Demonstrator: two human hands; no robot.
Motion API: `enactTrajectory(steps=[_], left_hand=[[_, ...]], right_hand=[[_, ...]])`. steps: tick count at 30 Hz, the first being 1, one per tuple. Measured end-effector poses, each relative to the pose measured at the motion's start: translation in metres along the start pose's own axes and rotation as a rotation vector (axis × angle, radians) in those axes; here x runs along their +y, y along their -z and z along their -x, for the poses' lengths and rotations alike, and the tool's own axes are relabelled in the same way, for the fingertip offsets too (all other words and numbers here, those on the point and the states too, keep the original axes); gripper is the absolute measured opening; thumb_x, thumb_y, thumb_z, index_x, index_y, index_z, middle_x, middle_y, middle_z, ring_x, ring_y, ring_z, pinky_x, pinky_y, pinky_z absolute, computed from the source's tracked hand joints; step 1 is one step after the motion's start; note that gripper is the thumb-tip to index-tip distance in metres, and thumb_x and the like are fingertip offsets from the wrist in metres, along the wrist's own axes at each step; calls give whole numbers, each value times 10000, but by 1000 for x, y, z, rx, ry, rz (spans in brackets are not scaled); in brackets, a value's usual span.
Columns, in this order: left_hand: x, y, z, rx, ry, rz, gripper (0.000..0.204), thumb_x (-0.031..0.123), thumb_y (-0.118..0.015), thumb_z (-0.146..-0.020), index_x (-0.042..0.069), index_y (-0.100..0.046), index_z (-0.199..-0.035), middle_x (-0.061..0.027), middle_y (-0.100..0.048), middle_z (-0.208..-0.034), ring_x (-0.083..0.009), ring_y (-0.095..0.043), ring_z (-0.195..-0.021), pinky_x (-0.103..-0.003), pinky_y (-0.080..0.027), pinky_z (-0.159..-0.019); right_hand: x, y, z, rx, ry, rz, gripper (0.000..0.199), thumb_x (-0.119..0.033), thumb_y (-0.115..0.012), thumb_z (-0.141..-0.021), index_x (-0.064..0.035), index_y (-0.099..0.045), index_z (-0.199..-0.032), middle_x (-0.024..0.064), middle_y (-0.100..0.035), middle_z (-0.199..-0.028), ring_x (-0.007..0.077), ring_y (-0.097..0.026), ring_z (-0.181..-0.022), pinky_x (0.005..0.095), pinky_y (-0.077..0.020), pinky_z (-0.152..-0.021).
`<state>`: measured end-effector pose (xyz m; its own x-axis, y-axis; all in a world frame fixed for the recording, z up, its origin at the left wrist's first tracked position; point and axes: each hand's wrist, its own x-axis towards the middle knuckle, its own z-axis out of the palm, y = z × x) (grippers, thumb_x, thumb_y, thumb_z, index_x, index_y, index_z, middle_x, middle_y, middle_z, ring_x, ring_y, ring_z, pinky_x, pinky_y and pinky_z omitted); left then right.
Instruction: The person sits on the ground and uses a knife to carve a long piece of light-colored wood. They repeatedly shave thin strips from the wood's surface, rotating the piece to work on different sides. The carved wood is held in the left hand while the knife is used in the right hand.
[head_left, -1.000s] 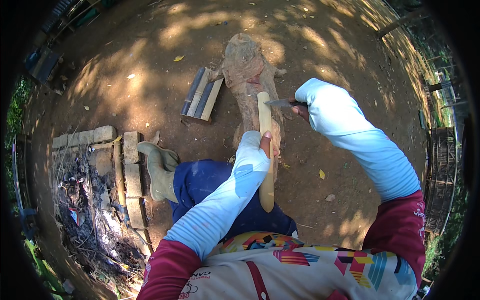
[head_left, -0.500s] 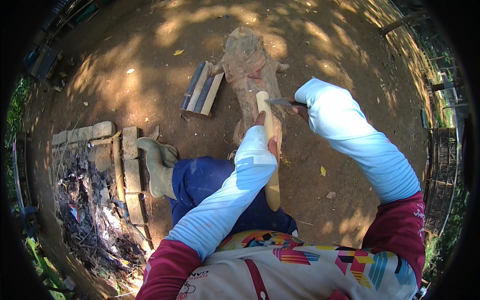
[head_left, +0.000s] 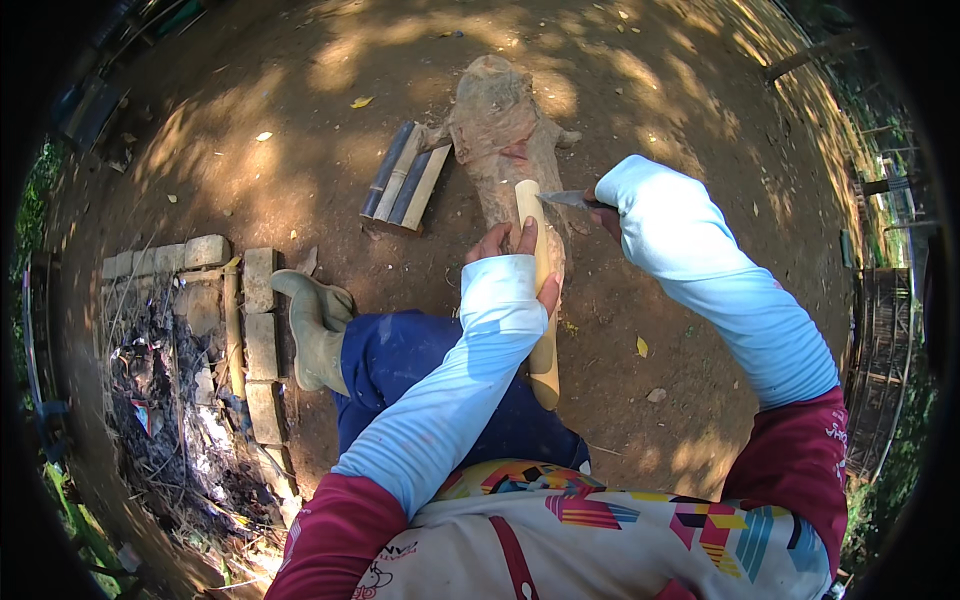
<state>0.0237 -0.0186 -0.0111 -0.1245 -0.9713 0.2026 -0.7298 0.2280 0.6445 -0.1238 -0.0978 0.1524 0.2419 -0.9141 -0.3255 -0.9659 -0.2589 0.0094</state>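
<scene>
A long, pale piece of bamboo (head_left: 544, 350) points away from me, its near end over my lap and its far end above a thick wooden log (head_left: 490, 115). My left hand (head_left: 520, 248) grips the bamboo around its middle, fingers on the left side and thumb on the right. My right hand (head_left: 607, 216) is closed on the handle of a knife (head_left: 566, 199). The knife's blade points left, its tip at the right edge of the bamboo near the far end. The sleeve partly hides my right fingers.
Several dark-skinned split bamboo pieces (head_left: 407, 176) lie left of the log. Further left, a row of bricks (head_left: 262, 345) borders a patch of ash and burnt scraps (head_left: 165, 390). My boot (head_left: 318, 325) rests beside the bricks. A yellow leaf (head_left: 642, 346) lies on the ground at right.
My left wrist has turned, bringing more of its fingers into sight. The bamboo's near end has shifted slightly away from me. The knife stays near the bamboo's far end.
</scene>
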Motion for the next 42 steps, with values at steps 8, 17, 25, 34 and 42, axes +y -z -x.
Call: enactTrajectory(steps=[8, 17, 25, 34, 42], left_hand=[[-2, -5, 2, 46, -23, -1, 770, 301, -708, -786, 102, -407, -1466, -227, -391, -1367, -391, -399, -1181, -452, -397, -988], [-2, -3, 2, 54, -23, 10, 754, 295, -710, -779, 92, -433, -1451, -212, -405, -1351, -378, -411, -1149, -449, -399, -974], [-7, -9, 4, 110, -15, 78, 848, 293, -739, -760, 58, -355, -1478, -219, -412, -1344, -387, -413, -1182, -452, -395, -1000], [-6, -9, 3, 129, 7, 107, 836, 298, -753, -746, 33, -387, -1449, -217, -415, -1332, -382, -419, -1175, -455, -383, -1007], [-8, -11, 5, 143, 120, 219, 881, 328, -816, -676, -25, -420, -1380, -206, -404, -1321, -355, -414, -1180, -437, -378, -1015]], right_hand=[[8, -8, 4, 169, 144, 90, 130, -75, -700, -814, -107, -728, -936, 143, -649, -733, 304, -636, -651, 386, -490, -551], [-9, 7, -10, -115, -46, 174, 112, -79, -676, -823, -109, -717, -922, 139, -660, -763, 299, -642, -671, 382, -499, -563], [-15, 19, -20, -339, -130, 201, 117, -195, -657, -874, -149, -704, -970, 74, -702, -898, 260, -690, -828, 357, -560, -675], [-11, 9, -38, -478, -261, 133, 93, -204, -671, -869, -171, -700, -951, 56, -716, -941, 247, -688, -847, 370, -555, -722], [-5, -3, -49, -447, -506, -130, 200, -272, -608, -915, -118, -709, -838, 74, -674, -777, 201, -615, -693, 365, -469, -629]])
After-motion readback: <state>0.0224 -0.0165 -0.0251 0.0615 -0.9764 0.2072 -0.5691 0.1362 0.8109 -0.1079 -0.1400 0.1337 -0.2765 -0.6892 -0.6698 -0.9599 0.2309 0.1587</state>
